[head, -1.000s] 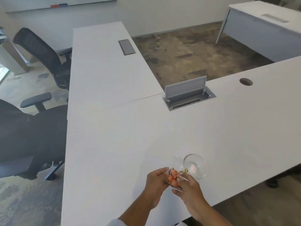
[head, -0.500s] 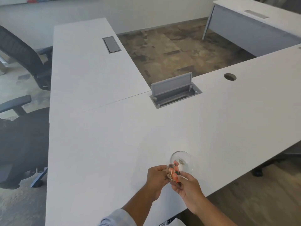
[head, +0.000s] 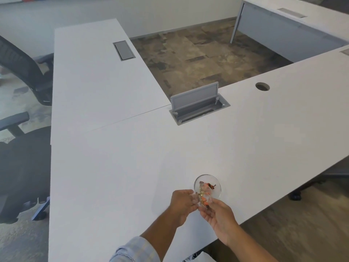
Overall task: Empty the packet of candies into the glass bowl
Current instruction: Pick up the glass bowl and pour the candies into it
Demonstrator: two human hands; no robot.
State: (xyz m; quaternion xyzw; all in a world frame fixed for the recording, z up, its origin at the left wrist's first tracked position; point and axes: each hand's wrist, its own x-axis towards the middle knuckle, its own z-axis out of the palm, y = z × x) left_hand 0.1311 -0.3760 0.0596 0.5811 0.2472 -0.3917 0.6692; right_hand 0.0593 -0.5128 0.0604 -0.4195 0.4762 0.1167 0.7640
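A small round glass bowl (head: 215, 182) stands on the white desk (head: 132, 167) near its front edge. A few reddish candies (head: 209, 185) lie inside it. Just in front of the bowl, both hands hold a clear packet of orange candies (head: 202, 199), its far end over the bowl's near rim. My left hand (head: 184, 202) pinches the packet from the left. My right hand (head: 217, 212) grips it from the right and below. The fingers hide much of the packet.
An open grey cable box (head: 198, 104) with its lid raised is set into the desk farther back, and a round cable hole (head: 262, 86) lies to its right. Black office chairs (head: 22, 161) stand at the left. A second desk (head: 294, 25) is at the far right.
The packet has tipped toward the bowl and a few candies now lie in the bowl, which was without candies a second ago. Both hands stayed on the packet.
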